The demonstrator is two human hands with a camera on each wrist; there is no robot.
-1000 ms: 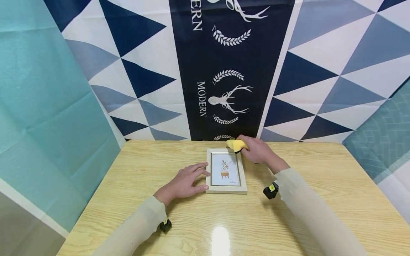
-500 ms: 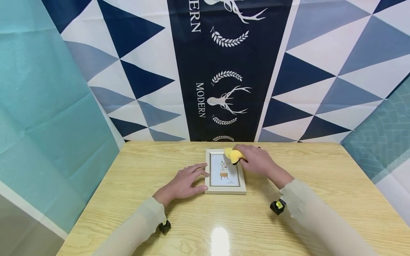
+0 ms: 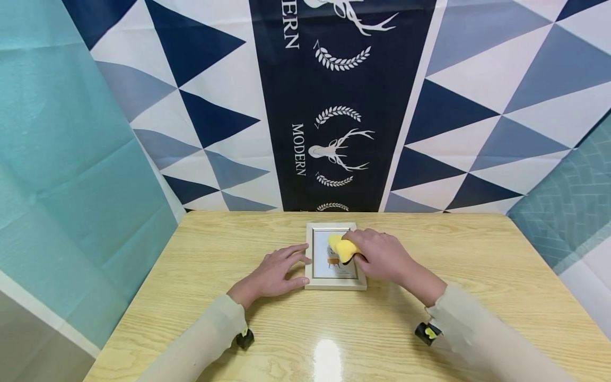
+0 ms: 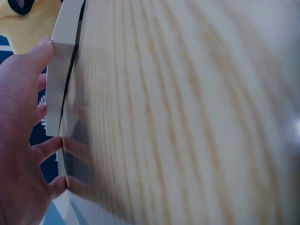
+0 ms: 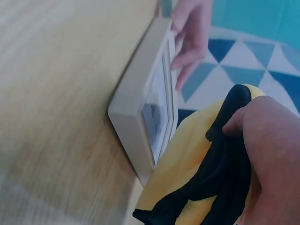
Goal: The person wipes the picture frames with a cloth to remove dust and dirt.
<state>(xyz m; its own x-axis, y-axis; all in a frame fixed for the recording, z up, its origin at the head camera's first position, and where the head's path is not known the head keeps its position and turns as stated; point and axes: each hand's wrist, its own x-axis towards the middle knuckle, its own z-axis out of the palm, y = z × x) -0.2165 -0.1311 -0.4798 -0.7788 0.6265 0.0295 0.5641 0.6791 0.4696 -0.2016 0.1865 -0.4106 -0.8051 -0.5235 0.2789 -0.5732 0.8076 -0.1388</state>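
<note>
A pale picture frame [image 3: 336,284] lies flat on the wooden table, showing a print of a potted plant behind its front. My left hand [image 3: 273,273] rests at its left side, fingers spread and fingertips touching the border; the left wrist view shows the thumb on the frame's side [image 4: 61,89]. Over the print, my right hand [image 3: 384,255] grips a bunched yellow cloth [image 3: 345,250] with black edging [image 5: 225,159]. The cloth covers the upper middle of the print, hiding most of the plant drawing.
The wooden table [image 3: 210,239] reaches back to a patterned wall cloth [image 3: 334,106] with triangles and deer heads. Teal sheets hang at the left [image 3: 81,159] and right [image 3: 568,207]. Each wrist carries a small black camera [image 3: 245,338].
My right hand has moved the yellow cloth from the frame's upper right corner down and toward the middle of the print. My left hand stays at the left edge.
</note>
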